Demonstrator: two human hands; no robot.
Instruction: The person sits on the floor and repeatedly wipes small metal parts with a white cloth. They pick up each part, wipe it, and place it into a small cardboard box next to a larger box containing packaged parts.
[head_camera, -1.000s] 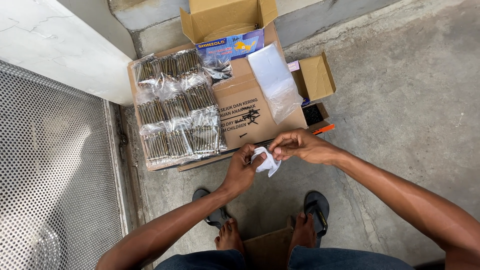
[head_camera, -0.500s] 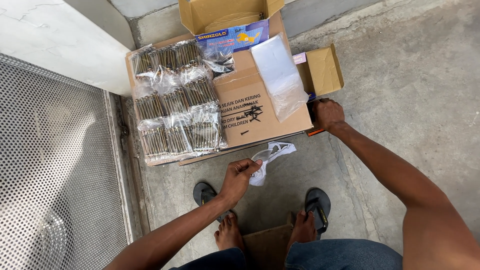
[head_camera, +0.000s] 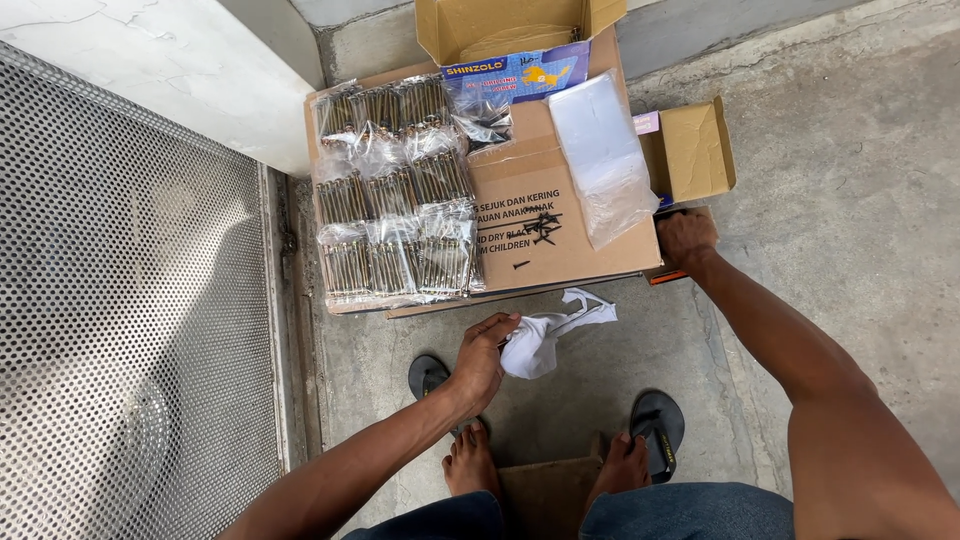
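Observation:
My left hand (head_camera: 483, 357) grips a crumpled white plastic bag (head_camera: 548, 333) just below the front edge of a flattened cardboard sheet (head_camera: 560, 215). My right hand (head_camera: 685, 238) reaches to the right edge of that sheet, fingers curled down by a small orange-tipped thing (head_camera: 668, 277); what it holds is hidden. Several clear packets of dark screws (head_camera: 392, 195) lie in rows on the left half of the cardboard. A few loose black screws (head_camera: 540, 228) lie near the middle.
A stack of clear plastic bags (head_camera: 606, 155) lies on the cardboard's right part. An open brown box (head_camera: 505, 30) stands at the back, a smaller open box (head_camera: 692, 150) at right. A perforated metal panel (head_camera: 120, 300) fills the left. My sandalled feet (head_camera: 470, 440) rest on concrete.
My hands have parted: the right one left the white bag and reached out to the cardboard's right edge. The left hand keeps the bag and has lowered it a little.

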